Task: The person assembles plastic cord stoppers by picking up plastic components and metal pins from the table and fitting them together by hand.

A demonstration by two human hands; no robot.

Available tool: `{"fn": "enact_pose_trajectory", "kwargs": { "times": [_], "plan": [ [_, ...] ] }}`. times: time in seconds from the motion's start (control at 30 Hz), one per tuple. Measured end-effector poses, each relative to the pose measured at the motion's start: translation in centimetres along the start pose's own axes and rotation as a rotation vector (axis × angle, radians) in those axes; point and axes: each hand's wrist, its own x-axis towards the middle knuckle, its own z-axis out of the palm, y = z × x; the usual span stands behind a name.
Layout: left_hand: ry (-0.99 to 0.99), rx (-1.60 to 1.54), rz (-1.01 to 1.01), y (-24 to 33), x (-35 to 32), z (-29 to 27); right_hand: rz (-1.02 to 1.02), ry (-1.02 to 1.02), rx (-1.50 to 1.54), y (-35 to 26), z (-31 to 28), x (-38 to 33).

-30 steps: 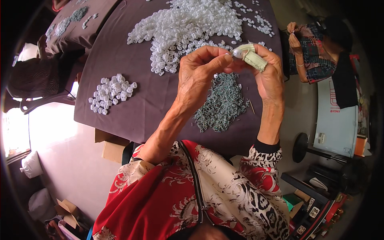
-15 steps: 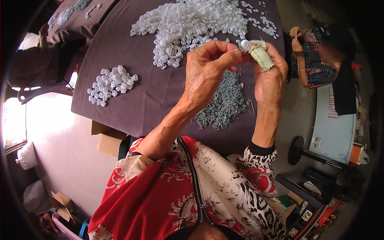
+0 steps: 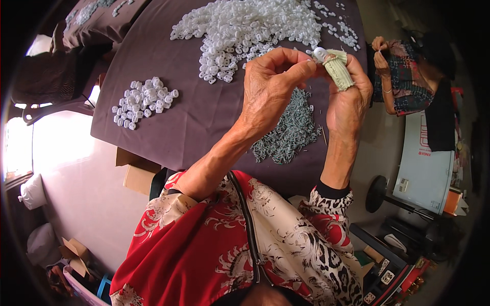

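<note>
Green with ribbed wrapping (image 3: 339, 76) at one digit, holding a white piece (image 3: 320, 54) in right hand (image 3: 348, 99) above table (image 3: 194, 132), pinching with left hand (image 3: 271, 81) just beside it something tiny (image 3: 309, 60), perhaps white.

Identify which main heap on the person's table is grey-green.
The heap of slim rods between the forearms; the large far heap and small left heap are white.

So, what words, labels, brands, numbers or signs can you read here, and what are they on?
Red printing on the pale box at the right: visible, but I won't copy its wording.
Small label on that box: too small to read.
Any marks on the white pieces in the small pile: too small to tell.
</note>
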Motion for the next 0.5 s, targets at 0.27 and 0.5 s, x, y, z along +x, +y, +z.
{"fn": "enact_pose_trajectory", "kwargs": {
  "times": [0.27, 0.5],
  "plan": [
    [0.011, -0.017, 0.001, -0.08, -0.05, -0.04, 0.008, -0.003, -0.019, 0.1, 0.13, 0.02],
    [0.02, -0.024, 0.003, -0.09, -0.03, -0.01, -0.003, -0.006, -0.039, 0.0, 0.24, 0.01]
  ]
}}
